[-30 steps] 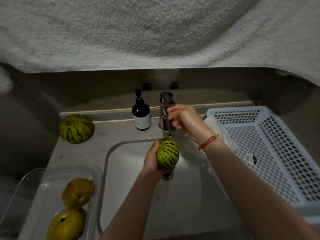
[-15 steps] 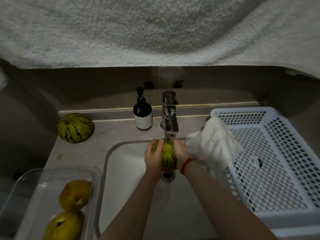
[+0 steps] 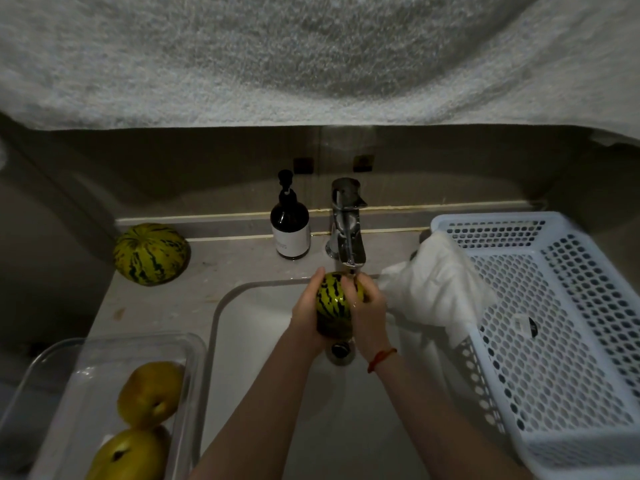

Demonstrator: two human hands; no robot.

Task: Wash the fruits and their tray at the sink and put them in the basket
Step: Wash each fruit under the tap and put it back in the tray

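Note:
A small striped green-yellow melon (image 3: 333, 306) is held over the white sink (image 3: 242, 341), right under the spout of the chrome faucet (image 3: 347, 230). My left hand (image 3: 306, 311) grips its left side and my right hand (image 3: 369, 313) grips its right side. A second striped melon (image 3: 151, 253) lies on the counter at the far left. The clear plastic tray (image 3: 86, 362) at the front left holds two yellow fruits (image 3: 150, 394) (image 3: 128, 455). The white perforated basket (image 3: 568, 341) stands to the right of the sink.
A dark soap pump bottle (image 3: 290, 223) stands left of the faucet. A white cloth (image 3: 440, 289) hangs over the basket's left rim into the sink. A grey towel (image 3: 311, 57) covers the top of the view. The drain (image 3: 340, 348) sits below my hands.
My right hand left the faucet handle and came down onto the melon's right side. Both hands now hold the melon, which has turned under the spout.

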